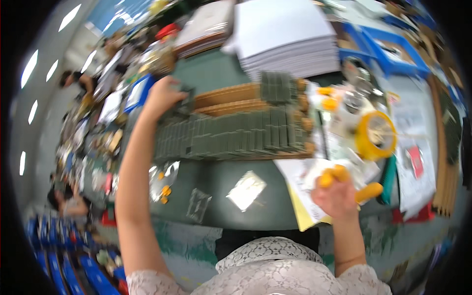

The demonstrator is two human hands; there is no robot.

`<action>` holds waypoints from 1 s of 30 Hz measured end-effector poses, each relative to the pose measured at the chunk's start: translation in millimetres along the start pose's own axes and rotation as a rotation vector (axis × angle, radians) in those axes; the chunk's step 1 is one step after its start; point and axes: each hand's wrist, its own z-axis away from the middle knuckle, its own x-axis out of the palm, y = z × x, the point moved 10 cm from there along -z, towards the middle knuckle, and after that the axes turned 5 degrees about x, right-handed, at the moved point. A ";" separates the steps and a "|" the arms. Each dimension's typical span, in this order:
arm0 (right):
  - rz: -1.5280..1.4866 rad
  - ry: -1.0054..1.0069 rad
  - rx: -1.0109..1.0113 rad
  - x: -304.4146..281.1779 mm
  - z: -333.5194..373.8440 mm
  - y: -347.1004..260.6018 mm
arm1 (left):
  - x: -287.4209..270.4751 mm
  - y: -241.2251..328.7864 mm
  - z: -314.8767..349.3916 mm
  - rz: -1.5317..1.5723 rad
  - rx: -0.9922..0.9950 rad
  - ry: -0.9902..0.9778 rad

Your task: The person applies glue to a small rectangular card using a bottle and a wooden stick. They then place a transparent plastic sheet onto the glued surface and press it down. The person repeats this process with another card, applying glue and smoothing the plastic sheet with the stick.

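A long cardboard box (231, 96) holds rows of thin dark green flat pieces (231, 132), packed upright. My left hand (164, 97) reaches over the box's left end, its fingers closed at the edge of a dark green piece (185, 101); motion blurs the grip. Yellow finger covers sit on the thumb and fingertips of my right hand (337, 196). That hand is held palm up over white papers at the table's near right, fingers apart and nothing visible in it. Between my hands lie a shiny white square packet (247, 191) and a small clear plastic piece (199, 205).
Behind the box stands a tall stack of white paper (285, 34). A yellow tape roll (376, 135) lies to the right, with blue trays (396, 51) beyond. Loose yellow finger covers (165, 192) lie near my left forearm. Other people (69, 201) are at the far left.
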 end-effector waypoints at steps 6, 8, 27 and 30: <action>0.108 0.046 0.043 5.8 -4.5 0.3 | -1.7 2.6 8.9 -0.009 -0.038 0.008; 0.116 0.035 0.050 9.0 -6.4 3.5 | -0.5 -1.2 9.5 -0.014 -0.063 0.004; 0.147 -0.139 0.322 26.9 -14.1 20.8 | -58.2 212.0 162.2 -0.219 0.517 0.509; 0.159 -0.081 0.341 22.3 -14.8 22.8 | -54.0 234.5 210.3 -0.120 0.653 0.572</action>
